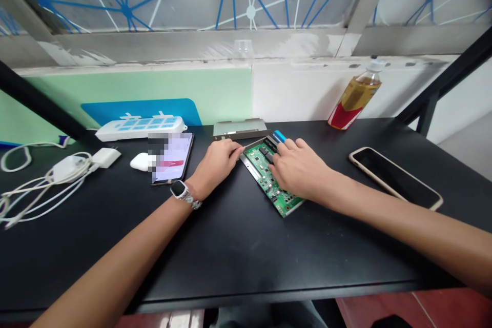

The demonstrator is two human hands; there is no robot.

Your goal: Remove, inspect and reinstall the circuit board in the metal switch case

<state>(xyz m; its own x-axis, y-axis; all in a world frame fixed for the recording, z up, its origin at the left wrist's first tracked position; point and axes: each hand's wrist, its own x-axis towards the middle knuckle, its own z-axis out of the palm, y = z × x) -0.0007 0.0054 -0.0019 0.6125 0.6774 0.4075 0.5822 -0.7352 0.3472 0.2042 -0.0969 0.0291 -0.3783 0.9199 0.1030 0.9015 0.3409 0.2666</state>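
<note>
A green circuit board (pixel 261 166) lies slantwise on the black table, seated on a silver metal plate (pixel 251 170). My left hand (pixel 219 163), with a watch on its wrist, is closed, its thumb and fingertips pinched at the plate's far left corner. Over the board's right side, my right hand (pixel 295 168) has its fingers curled round a blue cylindrical handle (pixel 279 136). Only the handle's blue end shows; the rest is hidden by the hand. Just behind the board rests a thin grey metal cover (pixel 240 128).
Left of the hands are a lit phone (pixel 175 159), a white case (pixel 141 162), a power strip (pixel 142 128) and a charger with white cables (pixel 71 168). On the right are a dark phone (pixel 395 177) and a drink bottle (pixel 355 96) by the wall.
</note>
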